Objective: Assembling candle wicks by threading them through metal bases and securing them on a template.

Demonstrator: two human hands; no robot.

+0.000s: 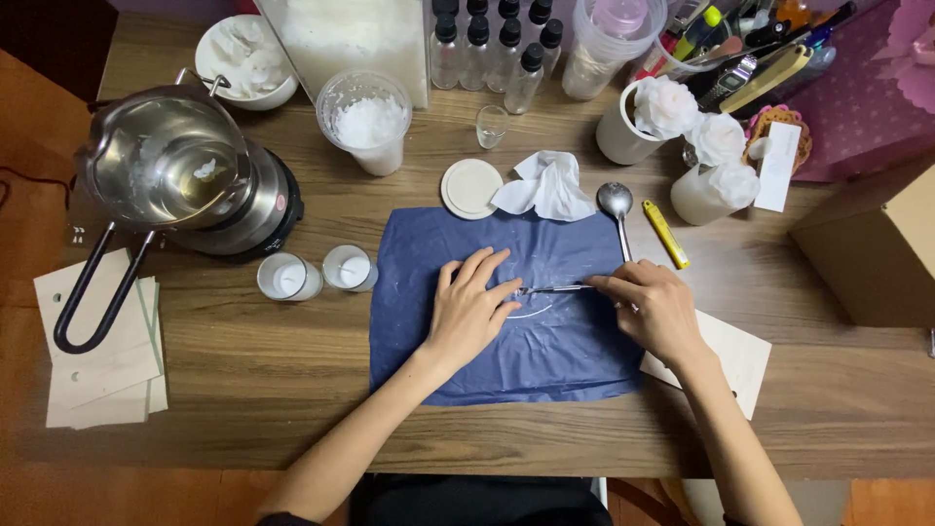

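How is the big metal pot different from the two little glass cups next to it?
The metal pot is large, shiny steel, with a long black loop handle, and sits on a dark base. The two glass cups are small, have no handles, and stand right on the wooden table. The pot looks nearly empty; the cups are filled with something white. All are round and open-topped.
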